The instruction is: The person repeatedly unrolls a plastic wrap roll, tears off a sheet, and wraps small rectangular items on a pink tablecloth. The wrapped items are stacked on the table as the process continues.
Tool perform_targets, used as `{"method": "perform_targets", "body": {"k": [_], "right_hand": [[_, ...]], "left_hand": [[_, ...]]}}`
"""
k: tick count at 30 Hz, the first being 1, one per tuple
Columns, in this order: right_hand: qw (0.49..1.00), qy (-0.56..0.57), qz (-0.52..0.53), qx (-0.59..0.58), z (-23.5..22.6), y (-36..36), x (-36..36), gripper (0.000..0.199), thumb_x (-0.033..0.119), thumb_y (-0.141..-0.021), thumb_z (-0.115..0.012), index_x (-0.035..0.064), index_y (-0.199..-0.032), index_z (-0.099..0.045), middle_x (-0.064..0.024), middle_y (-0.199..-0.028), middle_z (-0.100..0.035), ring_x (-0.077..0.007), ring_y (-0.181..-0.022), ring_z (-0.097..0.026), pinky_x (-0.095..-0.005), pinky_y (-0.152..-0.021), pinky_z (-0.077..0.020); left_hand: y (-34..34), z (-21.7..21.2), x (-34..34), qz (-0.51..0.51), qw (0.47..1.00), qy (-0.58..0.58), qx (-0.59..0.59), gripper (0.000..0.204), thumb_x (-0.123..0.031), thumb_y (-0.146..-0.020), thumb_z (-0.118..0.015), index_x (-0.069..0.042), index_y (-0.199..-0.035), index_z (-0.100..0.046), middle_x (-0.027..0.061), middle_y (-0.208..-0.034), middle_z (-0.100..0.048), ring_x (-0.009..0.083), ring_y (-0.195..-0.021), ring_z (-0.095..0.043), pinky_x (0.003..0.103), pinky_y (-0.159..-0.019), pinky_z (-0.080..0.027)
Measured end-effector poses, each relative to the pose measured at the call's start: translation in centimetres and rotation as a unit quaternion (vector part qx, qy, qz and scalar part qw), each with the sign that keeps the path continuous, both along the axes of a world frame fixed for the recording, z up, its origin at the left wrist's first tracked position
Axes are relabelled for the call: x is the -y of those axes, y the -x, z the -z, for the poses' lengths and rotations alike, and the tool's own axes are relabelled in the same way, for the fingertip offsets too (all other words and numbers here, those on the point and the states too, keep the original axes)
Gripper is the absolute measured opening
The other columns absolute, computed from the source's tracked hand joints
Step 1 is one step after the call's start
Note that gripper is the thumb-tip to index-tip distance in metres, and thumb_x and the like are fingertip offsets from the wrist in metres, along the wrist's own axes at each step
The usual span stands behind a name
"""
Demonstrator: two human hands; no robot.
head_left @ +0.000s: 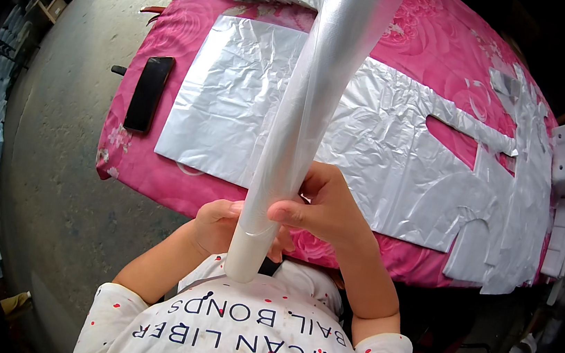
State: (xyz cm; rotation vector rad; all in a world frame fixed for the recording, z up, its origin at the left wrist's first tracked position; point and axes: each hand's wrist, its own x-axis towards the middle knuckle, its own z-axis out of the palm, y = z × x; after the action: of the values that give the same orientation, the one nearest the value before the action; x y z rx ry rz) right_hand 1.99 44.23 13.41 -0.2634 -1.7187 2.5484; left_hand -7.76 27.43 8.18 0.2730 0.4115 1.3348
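clasping the translucent plastic film roll [307, 110] near its lower end, the left hand [216, 223] and right hand [321, 205] are both closed around it, one on each side, and up it slants across the view! beyond it, wrinkled silvery plastic sheets [383, 153] cover much of the pink floral tablecloth [143, 173], a black smartphone [148, 95] lying to their left.
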Motion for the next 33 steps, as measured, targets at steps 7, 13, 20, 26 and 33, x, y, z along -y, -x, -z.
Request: {"method": "perform_targets", "body": {"k": [7,13,20,26,33], "right_hand": [[0.986,-0.112,0.04,0.12,4.0,-0.9,2.8,0.039,0.027,-0.075,-0.074,-0.0017,-0.097,-0.062,0.0013,-0.065,-0.055,-0.0056,-0.058,-0.047,-0.022,-0.054,-0.0406],[0.959,-0.21,0.002,0.19,4.2,-3.6,-2.7,0.044,0.027,-0.082,-0.068,-0.0024,-0.112,-0.058,0.0016,-0.075,-0.057,-0.005,-0.067,-0.049,-0.0207,-0.061,-0.0424],[0.945,-0.175,0.174,0.214,5.0,-2.2,-10.4,0.044,0.04,-0.082,-0.065,0.0015,-0.103,-0.062,-0.0012,-0.087,-0.061,-0.0088,-0.075,-0.055,-0.0222,-0.064,-0.0445],[0.955,-0.196,0.057,0.214,4.8,0.0,-11.7,0.031,0.031,-0.082,-0.067,0.0043,-0.096,-0.063,0.0014,-0.079,-0.06,-0.0063,-0.068,-0.052,-0.0214,-0.06,-0.042],[0.961,-0.172,0.018,0.217,4.6,0.5,-12.2,0.016,0.022,-0.082,-0.067,0.0069,-0.087,-0.061,0.0035,-0.073,-0.058,-0.0038,-0.06,-0.051,-0.0187,-0.056,-0.0403]], "left_hand": [[-0.3,-0.2,-0.9,-0.135,0.893,0.135,-0.406,0.085,-0.07,-0.076,-0.046,0.004,-0.119,-0.041,0.0138,-0.095,-0.057,0.0172,-0.078,-0.058,0.03,-0.068,-0.049],[0.7,0.7,5.1,0.012,0.889,0.233,-0.394,0.067,-0.058,-0.082,-0.053,-0.002,-0.118,-0.044,0.0063,-0.078,-0.056,0.014,-0.066,-0.058,0.029,-0.061,-0.049],[-0.9,0.4,8.0,0.041,0.848,0.306,-0.43,0.04,-0.028,-0.085,-0.063,-0.002,-0.112,-0.051,0.0066,-0.08,-0.059,0.0115,-0.065,-0.058,0.028,-0.061,-0.048],[-0.8,-0.2,7.4,0.06,0.835,0.332,-0.436,0.039,-0.017,-0.08,-0.066,-0.001,-0.113,-0.052,0.006,-0.082,-0.06,0.0106,-0.065,-0.058,0.028,-0.061,-0.048],[0.2,-0.1,7.4,0.103,0.852,0.325,-0.396,0.039,-0.013,-0.08,-0.064,-0.001,-0.115,-0.05,0.005,-0.08,-0.059,0.0099,-0.063,-0.056,0.027,-0.06,-0.048]]}}
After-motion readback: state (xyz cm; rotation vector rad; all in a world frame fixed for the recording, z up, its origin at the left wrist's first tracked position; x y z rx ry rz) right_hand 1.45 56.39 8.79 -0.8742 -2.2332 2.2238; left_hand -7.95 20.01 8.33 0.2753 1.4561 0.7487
